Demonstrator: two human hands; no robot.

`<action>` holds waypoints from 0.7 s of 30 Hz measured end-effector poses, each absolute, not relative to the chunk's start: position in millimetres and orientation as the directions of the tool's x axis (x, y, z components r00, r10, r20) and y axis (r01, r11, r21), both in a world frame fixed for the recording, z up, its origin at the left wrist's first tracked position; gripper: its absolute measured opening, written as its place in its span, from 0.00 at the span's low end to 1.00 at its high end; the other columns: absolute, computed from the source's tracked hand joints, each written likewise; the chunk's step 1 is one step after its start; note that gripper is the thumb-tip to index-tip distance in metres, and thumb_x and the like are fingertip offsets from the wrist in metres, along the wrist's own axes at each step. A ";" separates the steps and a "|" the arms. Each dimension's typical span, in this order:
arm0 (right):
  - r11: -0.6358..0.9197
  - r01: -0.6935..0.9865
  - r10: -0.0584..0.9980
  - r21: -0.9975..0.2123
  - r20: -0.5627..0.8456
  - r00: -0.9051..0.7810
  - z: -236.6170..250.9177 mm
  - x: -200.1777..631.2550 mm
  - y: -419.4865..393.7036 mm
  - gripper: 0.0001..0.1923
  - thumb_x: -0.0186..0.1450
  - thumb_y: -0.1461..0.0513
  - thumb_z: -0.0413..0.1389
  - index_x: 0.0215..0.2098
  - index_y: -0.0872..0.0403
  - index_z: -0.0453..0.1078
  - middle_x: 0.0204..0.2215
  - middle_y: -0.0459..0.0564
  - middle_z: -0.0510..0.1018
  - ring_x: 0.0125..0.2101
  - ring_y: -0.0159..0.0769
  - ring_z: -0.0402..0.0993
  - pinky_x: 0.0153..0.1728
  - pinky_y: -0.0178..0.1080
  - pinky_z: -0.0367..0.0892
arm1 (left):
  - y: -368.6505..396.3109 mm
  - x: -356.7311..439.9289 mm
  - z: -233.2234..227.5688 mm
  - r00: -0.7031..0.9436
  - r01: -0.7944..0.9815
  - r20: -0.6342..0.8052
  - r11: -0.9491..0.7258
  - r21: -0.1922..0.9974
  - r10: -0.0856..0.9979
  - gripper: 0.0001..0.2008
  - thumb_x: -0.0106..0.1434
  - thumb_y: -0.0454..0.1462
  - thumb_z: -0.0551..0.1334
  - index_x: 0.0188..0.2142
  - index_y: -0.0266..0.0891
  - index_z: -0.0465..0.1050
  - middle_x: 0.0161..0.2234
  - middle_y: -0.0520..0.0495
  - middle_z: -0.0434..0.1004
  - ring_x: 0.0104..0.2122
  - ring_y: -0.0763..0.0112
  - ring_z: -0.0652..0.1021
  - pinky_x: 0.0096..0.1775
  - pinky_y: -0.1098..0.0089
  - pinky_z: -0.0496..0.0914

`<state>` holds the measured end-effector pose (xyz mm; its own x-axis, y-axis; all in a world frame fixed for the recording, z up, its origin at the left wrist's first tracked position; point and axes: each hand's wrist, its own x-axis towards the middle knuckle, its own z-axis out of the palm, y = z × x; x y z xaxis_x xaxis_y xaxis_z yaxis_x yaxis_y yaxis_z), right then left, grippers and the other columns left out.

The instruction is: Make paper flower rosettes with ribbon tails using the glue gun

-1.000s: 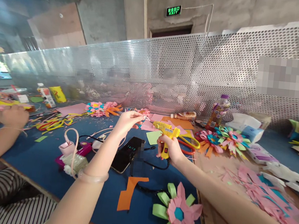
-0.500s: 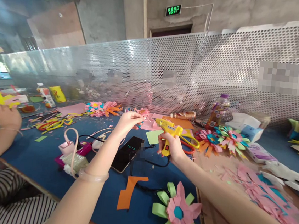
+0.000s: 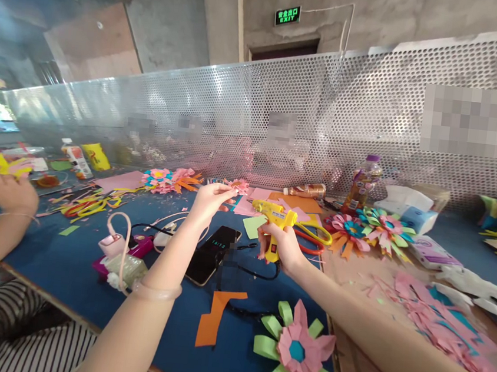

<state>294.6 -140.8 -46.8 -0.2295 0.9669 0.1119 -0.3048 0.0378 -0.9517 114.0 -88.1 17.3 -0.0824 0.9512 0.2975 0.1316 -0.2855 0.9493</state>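
Note:
My right hand (image 3: 281, 243) is wrapped round the grip of a yellow hot glue gun (image 3: 274, 215), its nozzle pointing left toward my other hand. Left of the nozzle, my left hand (image 3: 213, 201) is raised over the table with thumb and fingers pinched together. What sits in that pinch is too small to make out. Below and between my forearms lie a black phone (image 3: 213, 256) and a cut piece of orange paper (image 3: 215, 318). A pink paper flower (image 3: 300, 351) with green loops and a blue centre rests near the front edge.
A power strip with plugs (image 3: 125, 262) and cables lies left of my left forearm. Scissors (image 3: 314, 234) are behind the glue gun. Finished paper flowers (image 3: 372, 228), a drink bottle (image 3: 364, 183) and tissues (image 3: 406, 208) stand back right. Another person's hand (image 3: 14, 194) works at far left.
The glue gun has shifted slightly left in my right hand, and my left hand has drawn back a little to the left. The other person's hand has moved slightly.

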 end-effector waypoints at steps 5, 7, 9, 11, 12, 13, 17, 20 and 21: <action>0.070 -0.339 0.977 -0.938 0.134 -0.168 -45.7 299.1 -135.7 0.07 0.54 0.58 0.53 0.23 0.54 0.66 0.11 0.43 0.69 0.10 0.32 0.65 0.08 0.32 0.58 | -90.9 116.5 18.6 -0.067 0.106 0.285 -0.277 0.955 0.956 0.09 0.47 0.37 0.70 0.28 0.35 0.77 0.31 0.42 0.78 0.25 0.73 0.76 0.18 0.78 0.65; 0.089 -0.350 0.977 -0.932 0.151 -0.152 -44.0 300.2 -134.9 0.08 0.55 0.58 0.53 0.24 0.54 0.66 0.14 0.43 0.70 0.11 0.32 0.65 0.08 0.33 0.58 | -91.8 117.5 18.5 -0.073 0.093 0.283 -0.276 0.957 0.956 0.09 0.46 0.36 0.71 0.27 0.34 0.77 0.30 0.42 0.78 0.24 0.72 0.75 0.18 0.78 0.65; 0.112 -0.348 0.976 -0.931 0.170 -0.139 -42.0 300.7 -134.8 0.09 0.55 0.57 0.54 0.25 0.55 0.66 0.14 0.43 0.70 0.11 0.31 0.64 0.09 0.33 0.58 | -91.6 117.4 18.3 -0.092 0.072 0.290 -0.284 0.956 0.953 0.11 0.45 0.37 0.71 0.28 0.34 0.77 0.29 0.42 0.78 0.24 0.72 0.75 0.18 0.78 0.65; 0.142 -0.333 0.974 -0.932 0.192 -0.122 -40.0 300.5 -135.3 0.10 0.55 0.56 0.56 0.25 0.56 0.68 0.12 0.43 0.68 0.11 0.30 0.62 0.10 0.32 0.57 | -90.1 116.1 18.5 -0.142 0.038 0.312 -0.309 0.950 0.940 0.12 0.45 0.37 0.71 0.29 0.34 0.77 0.29 0.43 0.78 0.24 0.73 0.75 0.18 0.78 0.65; 0.159 -0.324 0.973 -0.933 0.203 -0.110 -39.3 300.3 -135.5 0.11 0.55 0.55 0.57 0.25 0.56 0.68 0.11 0.42 0.67 0.11 0.29 0.61 0.10 0.32 0.57 | -89.0 115.1 19.0 -0.178 0.015 0.326 -0.329 0.944 0.928 0.13 0.45 0.38 0.71 0.30 0.34 0.76 0.29 0.44 0.77 0.24 0.73 0.75 0.19 0.78 0.65; 0.174 -0.315 0.972 -0.933 0.213 -0.095 -38.8 299.9 -135.7 0.12 0.55 0.54 0.58 0.26 0.56 0.69 0.10 0.41 0.66 0.11 0.28 0.60 0.11 0.32 0.57 | -87.8 113.8 19.9 -0.220 -0.010 0.340 -0.350 0.937 0.914 0.13 0.45 0.38 0.71 0.31 0.34 0.76 0.29 0.44 0.77 0.24 0.74 0.74 0.19 0.78 0.65; 0.200 -0.288 0.976 -0.937 0.216 -0.024 -39.2 297.3 -131.2 0.16 0.54 0.52 0.60 0.28 0.56 0.68 0.14 0.41 0.66 0.15 0.27 0.60 0.14 0.30 0.59 | -84.6 108.7 25.7 -0.349 -0.131 0.356 -0.422 0.897 0.867 0.14 0.47 0.41 0.69 0.32 0.36 0.75 0.31 0.47 0.77 0.25 0.78 0.73 0.22 0.80 0.65; 0.186 -0.264 0.982 -0.946 0.186 0.028 -39.2 292.4 -115.2 0.17 0.56 0.50 0.57 0.30 0.55 0.65 0.20 0.42 0.69 0.17 0.25 0.60 0.14 0.29 0.59 | -84.3 107.1 28.6 -0.378 -0.223 0.328 -0.429 0.875 0.866 0.13 0.46 0.40 0.70 0.30 0.37 0.74 0.31 0.49 0.77 0.25 0.80 0.73 0.23 0.80 0.65; 0.172 -0.253 0.985 -0.952 0.168 0.035 -38.6 289.6 -106.8 0.17 0.58 0.49 0.56 0.31 0.55 0.64 0.22 0.42 0.69 0.17 0.24 0.60 0.13 0.29 0.58 | -84.3 107.1 28.6 -0.384 -0.248 0.315 -0.426 0.870 0.868 0.13 0.46 0.40 0.70 0.30 0.37 0.73 0.31 0.49 0.77 0.25 0.81 0.73 0.23 0.80 0.65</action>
